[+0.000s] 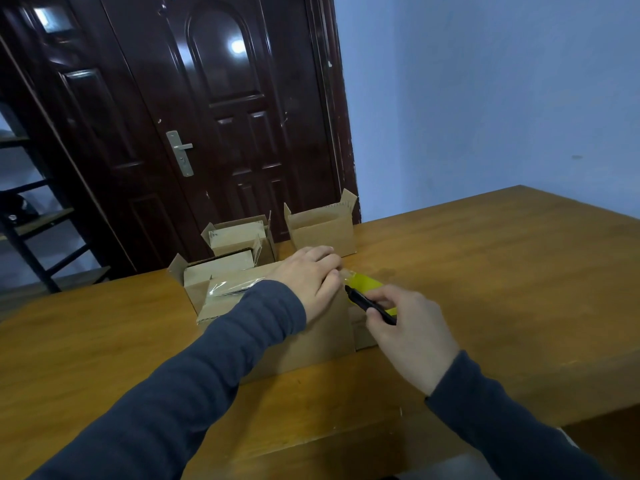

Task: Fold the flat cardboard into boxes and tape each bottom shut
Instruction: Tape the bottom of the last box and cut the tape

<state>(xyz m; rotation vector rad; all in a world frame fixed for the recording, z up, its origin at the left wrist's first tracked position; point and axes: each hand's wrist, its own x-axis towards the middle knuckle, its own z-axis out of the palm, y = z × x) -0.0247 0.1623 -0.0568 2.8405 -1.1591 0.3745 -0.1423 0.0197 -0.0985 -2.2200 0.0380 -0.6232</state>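
Both hands work at the right end of the upturned cardboard box (304, 341) in the middle of the table (502, 265). Palm down, the left hand (311, 277) presses flat on the box's taped bottom, fingers spread and gripping nothing. Just beside it, the right hand (412, 329) closes around a black-handled tape cutter (370, 303) with a yellow part. The clear tape (235, 287) runs left to right along the box's long axis, so any cut falls to the right hand, at the edge between the two.

yellow tape roll (367, 284) mostly hidden behind both hands, near box (311, 334) partly covered by left forearm, black shelf (31, 237) cut at left edge
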